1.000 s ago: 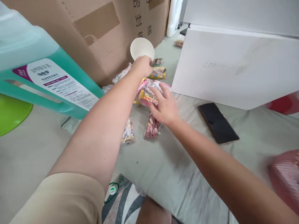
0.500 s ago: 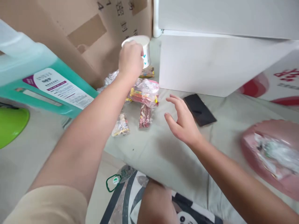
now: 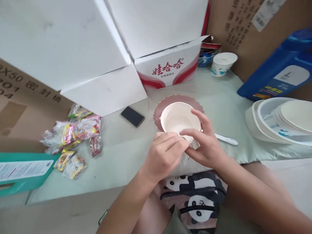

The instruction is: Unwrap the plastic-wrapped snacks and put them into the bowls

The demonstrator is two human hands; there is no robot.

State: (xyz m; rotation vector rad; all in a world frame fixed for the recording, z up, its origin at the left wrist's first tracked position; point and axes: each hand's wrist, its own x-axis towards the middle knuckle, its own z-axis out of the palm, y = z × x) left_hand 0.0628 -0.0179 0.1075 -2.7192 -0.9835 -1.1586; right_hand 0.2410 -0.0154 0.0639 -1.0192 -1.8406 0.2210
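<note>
A white paper cup (image 3: 180, 117), its open mouth facing up toward me, is held above the pink scalloped plate (image 3: 157, 112). My left hand (image 3: 164, 154) pinches the near rim with its fingers pressed together. My right hand (image 3: 206, 143) curls round the right side, with one finger along the rim and the thumb near my left fingertips. The cup and hands hide most of the plate. A white plastic handle (image 3: 226, 139) sticks out to the right of my right hand.
Wrapped snacks (image 3: 73, 131) lie at the left near a green jug (image 3: 26, 175). A phone (image 3: 133, 116) rests before white boxes (image 3: 104, 91). On the right stand a patterned paper cup (image 3: 223, 63), a blue jug (image 3: 280, 71) and stacked tubs (image 3: 255, 126).
My left hand has carried the white cup from beside the snacks to above the pink plate. My right hand has come to the cup. The view has turned right.
</note>
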